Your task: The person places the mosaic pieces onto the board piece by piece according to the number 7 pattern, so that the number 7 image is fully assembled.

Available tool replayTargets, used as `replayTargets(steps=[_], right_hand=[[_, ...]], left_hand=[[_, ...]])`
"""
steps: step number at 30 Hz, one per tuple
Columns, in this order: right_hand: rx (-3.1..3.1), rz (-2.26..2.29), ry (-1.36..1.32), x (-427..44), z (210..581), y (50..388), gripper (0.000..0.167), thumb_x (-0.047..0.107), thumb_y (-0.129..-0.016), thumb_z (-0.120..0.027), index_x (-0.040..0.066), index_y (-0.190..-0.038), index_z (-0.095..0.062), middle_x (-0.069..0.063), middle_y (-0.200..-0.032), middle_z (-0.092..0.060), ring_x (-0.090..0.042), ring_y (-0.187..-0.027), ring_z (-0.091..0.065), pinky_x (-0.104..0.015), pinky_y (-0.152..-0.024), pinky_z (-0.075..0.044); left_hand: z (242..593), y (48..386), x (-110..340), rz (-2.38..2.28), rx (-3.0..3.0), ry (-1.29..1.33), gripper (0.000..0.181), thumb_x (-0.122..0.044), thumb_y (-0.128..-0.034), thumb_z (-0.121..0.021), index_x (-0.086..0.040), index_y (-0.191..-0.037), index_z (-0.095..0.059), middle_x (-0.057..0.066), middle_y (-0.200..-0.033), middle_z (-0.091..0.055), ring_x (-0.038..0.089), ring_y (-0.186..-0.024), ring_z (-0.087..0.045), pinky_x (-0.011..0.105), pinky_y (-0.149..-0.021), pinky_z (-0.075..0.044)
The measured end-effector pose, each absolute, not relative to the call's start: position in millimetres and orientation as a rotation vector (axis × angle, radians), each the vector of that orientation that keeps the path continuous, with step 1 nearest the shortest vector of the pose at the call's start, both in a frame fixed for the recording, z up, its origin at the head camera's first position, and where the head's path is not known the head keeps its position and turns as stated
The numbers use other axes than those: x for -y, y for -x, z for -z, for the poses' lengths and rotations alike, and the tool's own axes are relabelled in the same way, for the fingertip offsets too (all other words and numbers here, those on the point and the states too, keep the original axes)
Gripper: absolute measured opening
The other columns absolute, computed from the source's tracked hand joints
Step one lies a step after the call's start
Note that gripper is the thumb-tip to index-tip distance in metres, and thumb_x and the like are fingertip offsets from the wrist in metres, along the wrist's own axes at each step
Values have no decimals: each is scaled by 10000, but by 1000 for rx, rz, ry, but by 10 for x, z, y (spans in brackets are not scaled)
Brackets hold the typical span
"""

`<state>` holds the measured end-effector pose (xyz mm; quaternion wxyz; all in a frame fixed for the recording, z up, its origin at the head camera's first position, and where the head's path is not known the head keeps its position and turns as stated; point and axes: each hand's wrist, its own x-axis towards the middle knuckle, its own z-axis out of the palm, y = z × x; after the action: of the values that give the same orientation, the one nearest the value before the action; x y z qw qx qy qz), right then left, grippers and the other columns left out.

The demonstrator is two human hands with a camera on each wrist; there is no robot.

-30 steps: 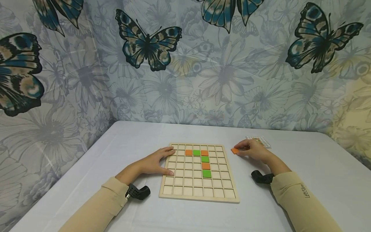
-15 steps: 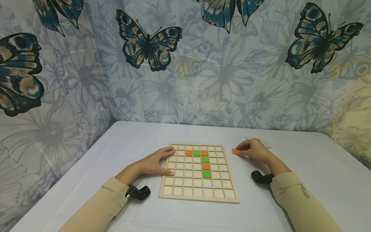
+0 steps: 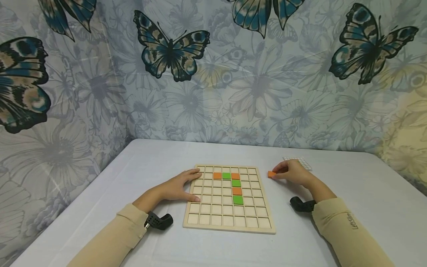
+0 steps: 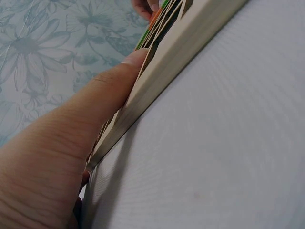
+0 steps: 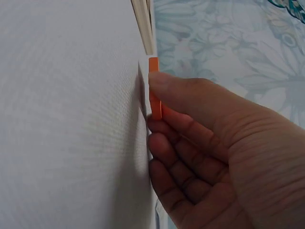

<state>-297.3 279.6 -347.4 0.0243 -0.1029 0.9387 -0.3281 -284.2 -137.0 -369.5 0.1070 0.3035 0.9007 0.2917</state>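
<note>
A wooden grid board [image 3: 217, 210] lies flat on the table, with several orange and green square tiles set in its cells. One green tile [image 3: 238, 200] is the lowest of a column running down from the top row of tiles. My left hand [image 3: 175, 187] rests on the board's left edge, thumb and fingers spread; in the left wrist view the straight thumb [image 4: 107, 86] lies on the rim. Right of the board, my right hand [image 3: 293, 172] pinches an orange square tile [image 5: 154, 102] between thumb and fingers, just off the board and close to the tabletop.
Behind the right hand lies a white gridded card [image 3: 304, 163], partly hidden by it. A white cloth covers the table [image 3: 160, 154]. A patterned backdrop with butterflies [image 3: 170, 48] stands behind and to the left.
The orange tile in my right hand has turned and shifted slightly to the right. My left hand and the board have stayed put.
</note>
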Motion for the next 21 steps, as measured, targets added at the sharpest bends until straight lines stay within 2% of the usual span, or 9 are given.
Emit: replayTargets(steps=[9,15,21], right_hand=[[-2835,977,317,-2806,3405,2948,328,242,-804,-728,3,-1022,-678,-69,-963,-694,-115,-851,-595,-277,-748,-481],[-2837,935,342,-2737,3361,2915,312,241,-788,-742,15,-997,-688,-86,-974,-699,-141,-878,-602,-305,-759,-488],[-2800,925,398,-2653,3312,2899,297,242,-794,-734,30,-997,-686,-64,-971,-695,-129,-853,-584,-283,-745,-471]], left_hand=[[3699,2842,1362,-858,-2661,-909,957,-571,-707,-726,-157,-1466,-317,42,-1562,-173,331,-1438,-130,579,-1115,-189],[3692,2840,1358,-868,-2652,-879,922,-517,-718,-746,-170,-1462,-327,7,-1563,-170,299,-1447,-115,554,-1131,-178],[3692,2843,1359,-863,-2649,-877,912,-500,-723,-749,-178,-1463,-324,-2,-1564,-166,295,-1448,-114,550,-1132,-182]])
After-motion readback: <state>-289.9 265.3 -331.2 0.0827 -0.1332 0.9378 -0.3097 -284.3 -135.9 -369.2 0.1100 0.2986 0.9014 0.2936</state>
